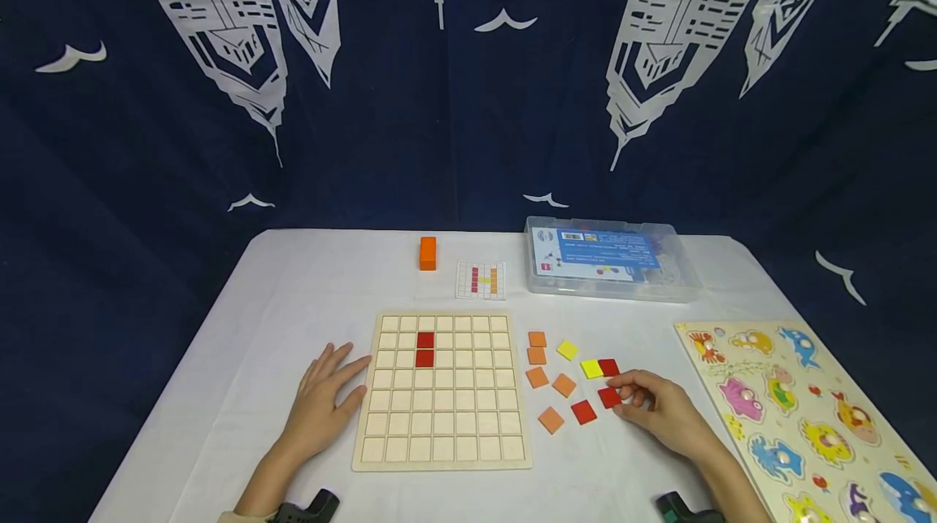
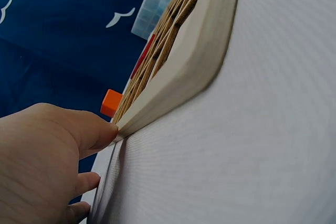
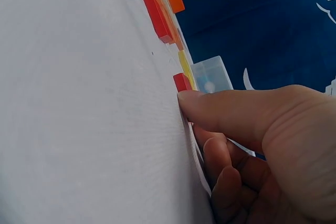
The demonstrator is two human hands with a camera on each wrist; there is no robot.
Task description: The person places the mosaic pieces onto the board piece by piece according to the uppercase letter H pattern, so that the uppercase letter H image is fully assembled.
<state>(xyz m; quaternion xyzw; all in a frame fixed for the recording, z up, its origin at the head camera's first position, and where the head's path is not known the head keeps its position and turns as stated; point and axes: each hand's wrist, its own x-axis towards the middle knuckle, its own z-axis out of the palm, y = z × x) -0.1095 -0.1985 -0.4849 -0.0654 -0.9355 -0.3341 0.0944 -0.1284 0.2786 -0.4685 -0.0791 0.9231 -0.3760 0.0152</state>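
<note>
A wooden grid board (image 1: 442, 464) lies in the middle of the table, with two red square tiles (image 1: 424, 349) set one above the other in its upper part. My left hand (image 1: 322, 401) rests at the board's left edge, fingers spread; in the left wrist view its thumb (image 2: 97, 129) touches the board's corner (image 2: 173, 87). To the right of the board my right hand (image 1: 662, 409) pinches a red tile (image 1: 608, 398) by its right side between thumb and index finger. In the right wrist view the thumb (image 3: 210, 108) covers part of a red tile (image 3: 181, 81).
Several orange tiles (image 1: 551, 420), two yellow tiles (image 1: 567, 350) and more red tiles (image 1: 583, 412) lie between board and right hand. Behind stand an orange block (image 1: 428, 254), a pattern card (image 1: 481, 281) and a clear plastic box (image 1: 607, 291). An animal puzzle board (image 1: 798, 417) lies at the right.
</note>
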